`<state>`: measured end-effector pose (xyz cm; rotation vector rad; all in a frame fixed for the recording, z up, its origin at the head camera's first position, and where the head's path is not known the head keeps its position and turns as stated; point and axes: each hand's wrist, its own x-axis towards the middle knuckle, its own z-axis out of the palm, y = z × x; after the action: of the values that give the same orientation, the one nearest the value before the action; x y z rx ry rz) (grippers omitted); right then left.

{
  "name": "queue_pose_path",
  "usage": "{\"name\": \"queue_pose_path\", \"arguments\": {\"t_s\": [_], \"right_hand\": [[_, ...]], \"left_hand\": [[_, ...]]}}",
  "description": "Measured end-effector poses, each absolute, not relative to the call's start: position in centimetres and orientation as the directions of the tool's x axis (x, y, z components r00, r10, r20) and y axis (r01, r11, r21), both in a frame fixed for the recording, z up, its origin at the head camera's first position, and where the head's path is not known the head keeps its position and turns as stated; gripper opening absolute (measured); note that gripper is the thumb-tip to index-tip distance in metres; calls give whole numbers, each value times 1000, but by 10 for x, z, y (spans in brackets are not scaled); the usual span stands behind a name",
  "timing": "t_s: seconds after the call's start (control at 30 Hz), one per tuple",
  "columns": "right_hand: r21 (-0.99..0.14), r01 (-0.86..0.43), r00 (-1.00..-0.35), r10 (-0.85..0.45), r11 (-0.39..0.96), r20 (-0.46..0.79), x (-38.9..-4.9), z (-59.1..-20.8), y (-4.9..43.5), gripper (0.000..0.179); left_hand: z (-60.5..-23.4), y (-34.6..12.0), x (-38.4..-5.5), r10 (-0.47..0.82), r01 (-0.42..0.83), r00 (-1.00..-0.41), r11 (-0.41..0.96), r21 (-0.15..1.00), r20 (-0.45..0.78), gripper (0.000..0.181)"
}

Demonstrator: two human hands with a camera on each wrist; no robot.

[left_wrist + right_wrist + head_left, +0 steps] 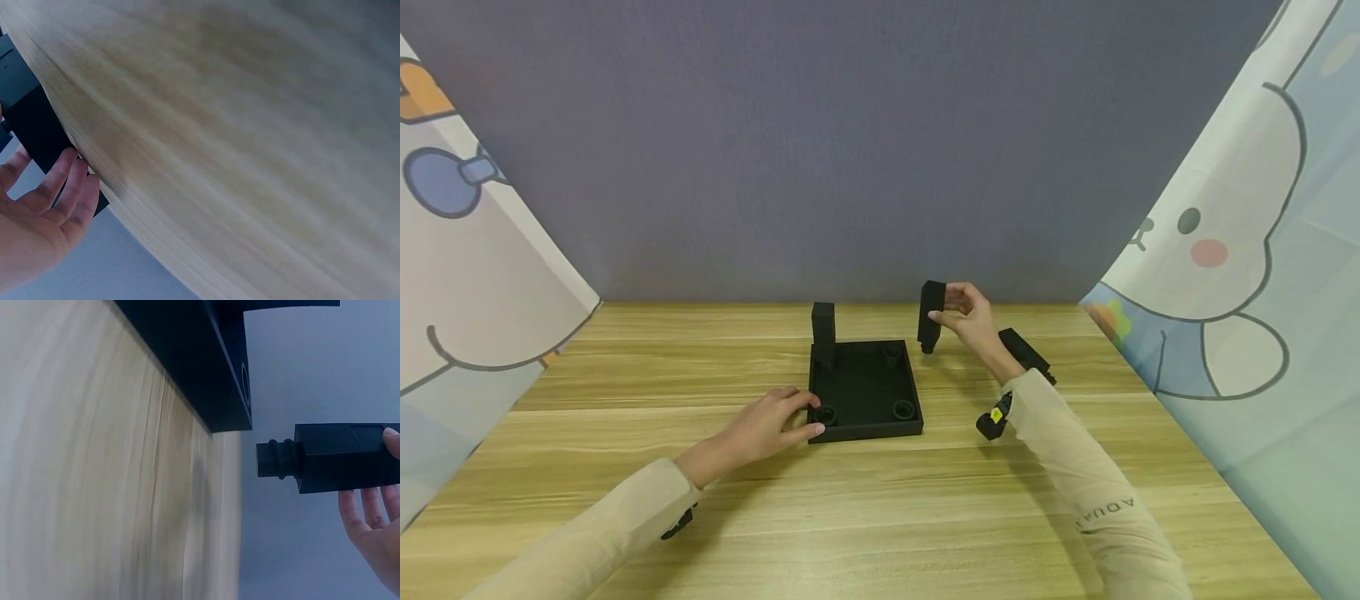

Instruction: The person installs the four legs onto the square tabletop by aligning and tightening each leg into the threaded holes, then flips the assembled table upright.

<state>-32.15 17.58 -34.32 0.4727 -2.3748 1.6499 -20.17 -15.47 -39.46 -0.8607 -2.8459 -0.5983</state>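
Note:
A black square tray with round threaded-looking sockets at its corners sits on the wooden table. One black block-shaped leg stands upright at its far left corner. My left hand holds the tray's near left corner, thumb at the front rim and fingers along the left wall. To the right of the tray, my right hand pinches another black leg above the table. The ridged, narrower end of that leg points down, apart from the tray.
A further black leg lies on the table beside my right forearm. Under the right sleeve shows a black wrist device with a yellow mark. A grey panel rises behind the table, with cartoon-printed cloth at the sides.

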Motion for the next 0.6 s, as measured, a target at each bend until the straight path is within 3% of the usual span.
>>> {"name": "queue_pose_path", "arguments": {"t_s": [0.27, 0.6], "right_hand": [[-903, -351, -934, -156, 248, 321, -306, -324, 160, 48], [-919, -356, -932, -138, 168, 336, -320, -337, 149, 46]], "left_hand": [[-394, -154, -201, 505, 546, -837, 765, 340, 209, 36], [-394, -154, -201, 503, 542, -840, 765, 347, 202, 36]]}}
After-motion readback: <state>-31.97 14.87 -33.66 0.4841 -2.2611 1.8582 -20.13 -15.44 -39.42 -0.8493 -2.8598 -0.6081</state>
